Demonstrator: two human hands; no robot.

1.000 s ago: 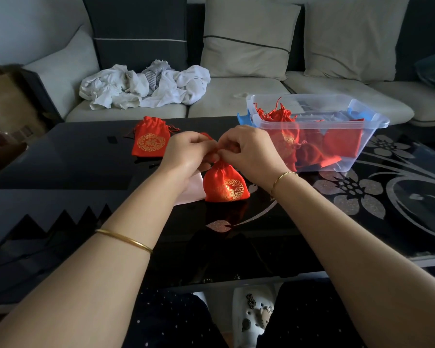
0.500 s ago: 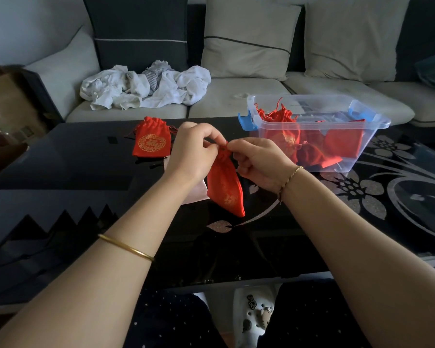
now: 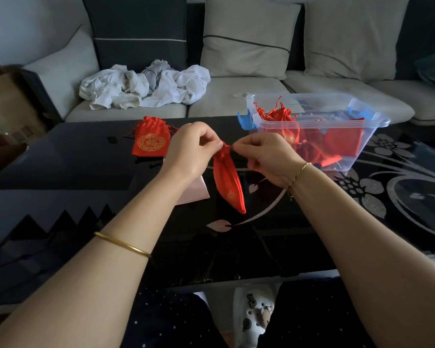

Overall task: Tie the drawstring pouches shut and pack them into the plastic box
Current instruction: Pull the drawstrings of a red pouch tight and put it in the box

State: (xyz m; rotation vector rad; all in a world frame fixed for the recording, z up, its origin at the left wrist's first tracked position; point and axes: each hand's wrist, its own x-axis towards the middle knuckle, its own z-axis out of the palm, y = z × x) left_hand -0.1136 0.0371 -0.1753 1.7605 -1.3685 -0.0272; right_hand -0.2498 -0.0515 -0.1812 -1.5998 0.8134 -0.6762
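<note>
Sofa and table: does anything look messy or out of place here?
Only the crumpled white clothes heaped on the sofa seat look untidy. On the table, one pouch lies apart from the box, not yet packed. Nothing spilled or damaged.

A pouch (image 3: pixel 229 179) hangs between my left hand (image 3: pixel 189 151) and right hand (image 3: pixel 266 156), over the bench (image 3: pixel 60 159). A second pouch (image 3: pixel 150 144) lies behind-left on the bench. The plastic box (image 3: pixel 377 119), holding more pouches (image 3: pixel 281 116), stands behind-right.

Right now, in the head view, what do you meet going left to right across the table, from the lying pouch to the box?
Lying red pouch → left hand → held red pouch → right hand → plastic box.
</note>
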